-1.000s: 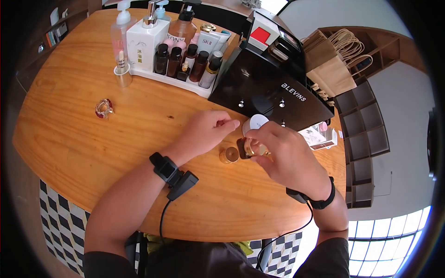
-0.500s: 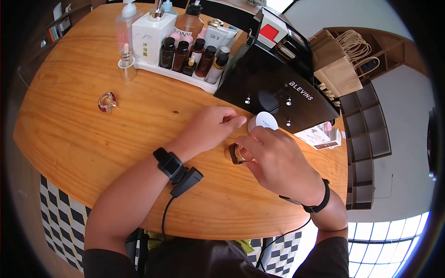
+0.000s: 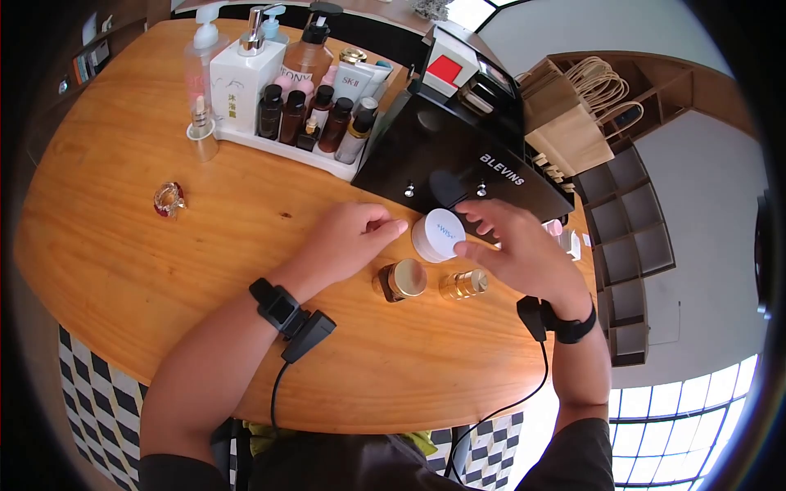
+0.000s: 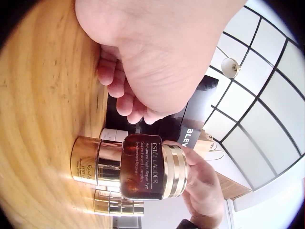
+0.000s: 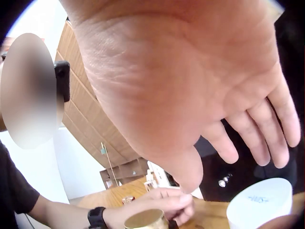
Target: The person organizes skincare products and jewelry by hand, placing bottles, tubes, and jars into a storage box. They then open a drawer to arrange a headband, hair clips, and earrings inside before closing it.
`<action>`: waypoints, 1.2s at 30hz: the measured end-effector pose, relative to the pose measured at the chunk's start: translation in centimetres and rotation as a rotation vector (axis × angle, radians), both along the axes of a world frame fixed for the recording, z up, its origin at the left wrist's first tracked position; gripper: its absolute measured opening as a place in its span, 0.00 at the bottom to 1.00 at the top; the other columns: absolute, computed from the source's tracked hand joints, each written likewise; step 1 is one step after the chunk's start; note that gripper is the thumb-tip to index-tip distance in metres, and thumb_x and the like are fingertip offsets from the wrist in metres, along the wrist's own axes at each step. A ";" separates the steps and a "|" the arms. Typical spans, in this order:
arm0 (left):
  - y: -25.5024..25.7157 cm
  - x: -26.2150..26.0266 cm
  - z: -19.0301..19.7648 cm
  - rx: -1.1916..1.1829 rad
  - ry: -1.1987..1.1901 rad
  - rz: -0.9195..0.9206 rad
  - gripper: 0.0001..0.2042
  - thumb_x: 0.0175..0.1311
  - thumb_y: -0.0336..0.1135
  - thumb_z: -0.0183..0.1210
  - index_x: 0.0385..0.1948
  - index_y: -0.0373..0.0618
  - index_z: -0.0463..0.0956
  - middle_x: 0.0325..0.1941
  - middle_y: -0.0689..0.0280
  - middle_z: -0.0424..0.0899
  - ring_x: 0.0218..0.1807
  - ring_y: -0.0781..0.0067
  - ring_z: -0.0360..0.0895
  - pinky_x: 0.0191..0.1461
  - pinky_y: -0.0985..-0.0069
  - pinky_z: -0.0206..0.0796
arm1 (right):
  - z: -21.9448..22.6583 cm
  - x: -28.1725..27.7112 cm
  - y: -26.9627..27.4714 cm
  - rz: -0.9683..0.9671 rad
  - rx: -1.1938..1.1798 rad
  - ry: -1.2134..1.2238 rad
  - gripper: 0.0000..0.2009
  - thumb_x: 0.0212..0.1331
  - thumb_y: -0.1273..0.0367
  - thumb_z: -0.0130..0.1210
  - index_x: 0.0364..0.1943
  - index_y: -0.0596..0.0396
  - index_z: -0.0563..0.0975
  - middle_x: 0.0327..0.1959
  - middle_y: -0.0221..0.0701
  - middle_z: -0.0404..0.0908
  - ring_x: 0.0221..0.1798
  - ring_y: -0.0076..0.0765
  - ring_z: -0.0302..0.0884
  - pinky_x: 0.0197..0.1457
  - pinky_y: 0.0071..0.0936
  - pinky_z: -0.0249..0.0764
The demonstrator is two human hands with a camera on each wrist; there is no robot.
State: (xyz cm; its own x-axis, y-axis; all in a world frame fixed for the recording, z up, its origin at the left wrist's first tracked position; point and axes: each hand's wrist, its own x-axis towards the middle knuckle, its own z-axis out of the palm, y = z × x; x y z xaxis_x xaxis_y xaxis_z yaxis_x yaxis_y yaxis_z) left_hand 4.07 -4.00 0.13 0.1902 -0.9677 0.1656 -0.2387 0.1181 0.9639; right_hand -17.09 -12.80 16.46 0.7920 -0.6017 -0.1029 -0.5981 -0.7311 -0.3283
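The brown jar (image 3: 390, 282) (image 4: 143, 167) with a gold lid stands on top of a gold jar (image 4: 86, 160), as the left wrist view shows. To its right is a smaller gold container (image 3: 463, 284) (image 4: 116, 202). My right hand (image 3: 524, 250) (image 5: 190, 76) hovers at the right side of a white round jar (image 3: 440, 236) (image 5: 261, 204), fingers spread and holding nothing. My left hand (image 3: 348, 243) (image 4: 157, 52) rests on the table left of the white jar, fingers loosely curled and empty.
A black drawer cabinet (image 3: 434, 155) stands behind the white jar. Left of it, a white tray (image 3: 286, 155) carries several bottles. A red-and-clear hair tie (image 3: 169, 200) and a small dropper container (image 3: 201, 141) lie farther left. Paper bags (image 3: 565, 119) are at the back right.
My right hand has let go of the brown jar, now on the gold jar, and moved up and right beside the white jar. The left hand stays resting; the head view has shifted slightly.
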 end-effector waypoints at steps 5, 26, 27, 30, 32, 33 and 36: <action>0.2 -0.2 0.4 -0.002 0.024 0.012 0.19 0.74 0.43 0.66 0.29 0.33 0.81 0.19 0.72 0.70 0.25 0.83 0.62 0.29 0.75 0.56 | -2.5 0.0 -1.2 0.085 -0.088 0.276 0.36 0.62 0.58 0.69 0.72 0.61 0.71 0.53 0.55 0.86 0.58 0.59 0.85 0.60 0.49 0.79; 0.3 -0.2 0.1 -0.005 0.015 -0.010 0.15 0.75 0.39 0.65 0.36 0.33 0.85 0.22 0.74 0.76 0.28 0.85 0.67 0.31 0.77 0.61 | -5.1 1.7 -2.2 0.179 -0.175 0.298 0.39 0.50 0.61 0.76 0.66 0.61 0.71 0.53 0.50 0.81 0.52 0.59 0.87 0.56 0.47 0.84; 0.2 -0.2 0.2 -0.003 0.016 -0.009 0.15 0.75 0.39 0.65 0.36 0.33 0.85 0.23 0.74 0.77 0.28 0.85 0.68 0.32 0.77 0.62 | -4.8 1.6 -2.2 0.194 -0.186 0.297 0.38 0.49 0.61 0.76 0.65 0.61 0.72 0.52 0.50 0.82 0.51 0.59 0.87 0.55 0.47 0.84; 0.3 -0.2 0.6 0.020 -0.004 -0.008 0.15 0.75 0.40 0.65 0.36 0.33 0.85 0.24 0.73 0.79 0.28 0.85 0.69 0.33 0.77 0.63 | -2.9 1.6 -1.8 0.191 -0.195 0.285 0.38 0.49 0.62 0.76 0.65 0.59 0.73 0.53 0.49 0.82 0.52 0.60 0.86 0.56 0.47 0.83; 0.1 -0.2 -0.1 0.003 0.014 0.003 0.18 0.74 0.44 0.66 0.37 0.33 0.86 0.23 0.61 0.84 0.25 0.73 0.77 0.32 0.71 0.68 | -1.1 1.7 -0.9 0.150 -0.174 0.250 0.37 0.48 0.61 0.76 0.64 0.57 0.74 0.54 0.47 0.83 0.54 0.60 0.85 0.59 0.47 0.82; 0.1 -0.2 -0.2 0.000 0.015 0.008 0.18 0.74 0.44 0.66 0.37 0.33 0.86 0.23 0.61 0.84 0.25 0.73 0.77 0.32 0.71 0.68 | -0.1 1.7 -0.5 0.155 -0.177 0.251 0.37 0.48 0.61 0.76 0.64 0.57 0.74 0.54 0.47 0.83 0.54 0.60 0.85 0.59 0.47 0.82; 0.2 -0.3 -0.2 -0.025 0.024 0.020 0.18 0.74 0.44 0.66 0.37 0.34 0.86 0.23 0.62 0.84 0.25 0.73 0.76 0.32 0.71 0.68 | 3.0 1.5 0.1 0.191 -0.237 0.085 0.37 0.46 0.63 0.78 0.64 0.55 0.76 0.55 0.44 0.84 0.54 0.53 0.86 0.57 0.42 0.82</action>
